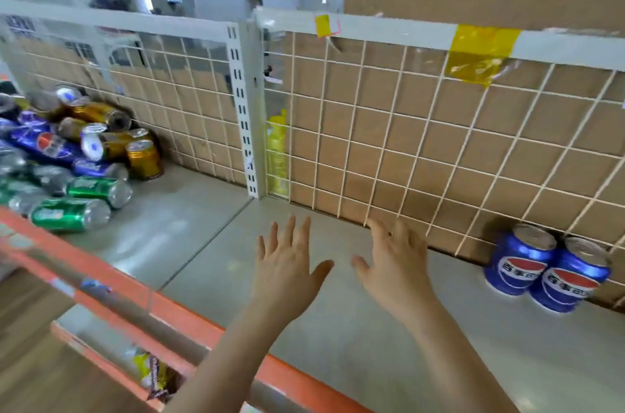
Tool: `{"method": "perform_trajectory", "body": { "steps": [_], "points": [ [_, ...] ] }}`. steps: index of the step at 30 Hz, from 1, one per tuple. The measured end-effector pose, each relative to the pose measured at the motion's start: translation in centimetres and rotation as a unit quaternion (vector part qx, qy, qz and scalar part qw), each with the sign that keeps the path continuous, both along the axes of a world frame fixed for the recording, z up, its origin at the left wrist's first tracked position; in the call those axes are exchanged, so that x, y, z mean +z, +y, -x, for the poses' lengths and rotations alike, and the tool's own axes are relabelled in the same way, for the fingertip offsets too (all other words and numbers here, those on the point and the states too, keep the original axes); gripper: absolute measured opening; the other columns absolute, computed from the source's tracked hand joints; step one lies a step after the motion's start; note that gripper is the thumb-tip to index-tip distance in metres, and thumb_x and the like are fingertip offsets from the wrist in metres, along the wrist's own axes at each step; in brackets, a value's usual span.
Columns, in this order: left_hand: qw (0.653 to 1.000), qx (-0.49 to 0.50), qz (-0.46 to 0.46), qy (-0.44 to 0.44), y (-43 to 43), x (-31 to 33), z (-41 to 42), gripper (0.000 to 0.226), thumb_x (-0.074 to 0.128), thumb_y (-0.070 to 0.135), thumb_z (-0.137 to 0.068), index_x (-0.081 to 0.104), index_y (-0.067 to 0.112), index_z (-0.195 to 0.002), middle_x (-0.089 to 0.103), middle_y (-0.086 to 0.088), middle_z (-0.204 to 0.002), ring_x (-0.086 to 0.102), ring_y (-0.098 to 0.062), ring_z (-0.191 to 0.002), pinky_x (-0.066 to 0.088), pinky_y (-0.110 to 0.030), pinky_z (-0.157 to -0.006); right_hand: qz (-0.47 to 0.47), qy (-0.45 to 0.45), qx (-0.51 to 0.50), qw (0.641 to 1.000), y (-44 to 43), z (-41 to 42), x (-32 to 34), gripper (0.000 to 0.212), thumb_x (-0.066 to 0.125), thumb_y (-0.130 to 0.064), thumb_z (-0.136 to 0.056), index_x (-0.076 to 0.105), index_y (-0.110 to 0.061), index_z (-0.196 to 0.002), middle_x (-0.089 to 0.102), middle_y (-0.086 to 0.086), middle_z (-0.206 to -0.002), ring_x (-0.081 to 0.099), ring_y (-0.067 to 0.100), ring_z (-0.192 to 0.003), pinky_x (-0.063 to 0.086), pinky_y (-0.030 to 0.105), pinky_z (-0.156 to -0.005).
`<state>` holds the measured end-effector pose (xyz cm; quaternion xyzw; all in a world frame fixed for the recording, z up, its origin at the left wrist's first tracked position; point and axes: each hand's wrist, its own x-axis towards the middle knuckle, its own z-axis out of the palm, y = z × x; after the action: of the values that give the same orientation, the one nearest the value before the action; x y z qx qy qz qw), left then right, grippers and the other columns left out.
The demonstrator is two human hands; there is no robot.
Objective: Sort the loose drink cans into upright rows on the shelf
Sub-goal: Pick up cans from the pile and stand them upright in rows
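Over the bare middle of the grey metal shelf (203,226) I hold both hands flat and empty. My left hand (287,263) and right hand (395,263) hover side by side, fingers straight and spread, thumbs nearly meeting.

The heap of loose aluminium drink cans (67,158), blue, gold and green, lies well off to the left of my left hand. The two upright blue cans (544,270) stand touching each other to the right of my right hand, close against the white wire grid (406,142).

I judge the next step is fetching a can. I would take one from the heap's near edge, such as the green can (71,214). Gripping it round the body should avoid rolling the others, and it then goes upright beside the blue pair.
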<state>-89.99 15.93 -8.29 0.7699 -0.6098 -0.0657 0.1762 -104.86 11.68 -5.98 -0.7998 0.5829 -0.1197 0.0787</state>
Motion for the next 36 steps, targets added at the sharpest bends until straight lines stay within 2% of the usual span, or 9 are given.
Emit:
{"method": "perform_trajectory", "body": {
  "steps": [9,15,18,21,25,28,31,36],
  "points": [
    [0.995,0.1,0.014,0.009,7.9,-0.4,-19.1,0.074,0.039,0.054,-0.092,0.003,0.022,-0.149,0.0,-0.006,-0.158,0.003,-0.029,-0.145,0.006,-0.038,-0.117,-0.013,0.003,0.154,0.988,4.9,-21.9,-1.0,0.066,0.048,-0.05,-0.09,0.023,-0.022,-0.144,0.02,0.009,-0.15,0.017,0.029,-0.14,0.02,0.047,-0.112],
    [0.988,0.146,0.054,0.006,11.1,-0.1,-26.5,0.07,0.043,0.051,-0.092,0.013,0.022,-0.148,0.017,-0.004,-0.154,0.018,-0.023,-0.14,0.018,-0.032,-0.111,-0.015,0.0,0.214,0.977,6.2,-30.5,-0.3,0.063,0.048,-0.048,-0.09,0.024,-0.024,-0.144,0.019,0.01,-0.151,0.014,0.028,-0.141,0.015,0.048,-0.114],
    [0.986,0.156,0.052,0.019,11.2,0.3,-29.4,0.07,0.044,0.049,-0.093,0.011,0.023,-0.148,0.013,-0.003,-0.155,0.013,-0.022,-0.142,0.015,-0.032,-0.113,-0.013,-0.008,0.227,0.974,5.8,-33.6,0.2,0.061,0.047,-0.048,-0.091,0.025,-0.023,-0.143,0.02,0.009,-0.15,0.016,0.028,-0.141,0.014,0.048,-0.114],
    [0.985,0.159,0.052,0.032,10.3,0.5,-32.4,0.071,0.046,0.048,-0.092,0.009,0.025,-0.149,0.011,-0.003,-0.156,0.013,-0.024,-0.143,0.019,-0.036,-0.113,-0.008,-0.013,0.235,0.972,4.6,-36.5,0.1,0.06,0.047,-0.047,-0.092,0.027,-0.024,-0.143,0.022,0.008,-0.149,0.019,0.028,-0.139,0.016,0.047,-0.114],
    [0.987,0.146,0.071,0.018,8.0,1.0,-36.7,0.064,0.049,0.044,-0.092,0.021,0.025,-0.146,0.022,-0.001,-0.151,0.027,-0.021,-0.137,0.027,-0.03,-0.106,0.0,-0.02,0.232,0.973,1.9,-40.6,-0.3,0.057,0.049,-0.046,-0.09,0.032,-0.023,-0.139,0.027,0.007,-0.146,0.027,0.028,-0.135,0.021,0.042,-0.111],
    [0.989,0.128,0.069,-0.002,5.2,1.5,-40.7,0.062,0.051,0.043,-0.091,0.026,0.025,-0.145,0.029,0.001,-0.147,0.035,-0.021,-0.132,0.032,-0.031,-0.103,-0.002,-0.038,0.227,0.973,-0.8,-44.2,-0.6,0.054,0.051,-0.046,-0.089,0.036,-0.024,-0.135,0.032,0.005,-0.141,0.029,0.026,-0.134,0.023,0.042,-0.109],
    [0.992,0.117,0.05,-0.007,1.7,2.4,-44.9,0.061,0.049,0.045,-0.092,0.026,0.023,-0.144,0.03,0.001,-0.146,0.036,-0.022,-0.131,0.037,-0.035,-0.102,-0.008,-0.042,0.21,0.977,-4.2,-47.9,-0.4,0.057,0.052,-0.046,-0.088,0.034,-0.024,-0.138,0.03,0.006,-0.143,0.028,0.027,-0.134,0.023,0.044,-0.111],
    [0.994,0.098,0.043,-0.023,-3.7,3.4,-50.4,0.057,0.048,0.043,-0.093,0.03,0.022,-0.142,0.033,0.001,-0.145,0.038,-0.021,-0.128,0.038,-0.033,-0.099,-0.013,-0.067,0.173,0.982,-9.4,-52.4,0.2,0.057,0.052,-0.045,-0.088,0.035,-0.025,-0.138,0.035,0.007,-0.139,0.033,0.03,-0.128,0.025,0.046,-0.11]
  ]
}}
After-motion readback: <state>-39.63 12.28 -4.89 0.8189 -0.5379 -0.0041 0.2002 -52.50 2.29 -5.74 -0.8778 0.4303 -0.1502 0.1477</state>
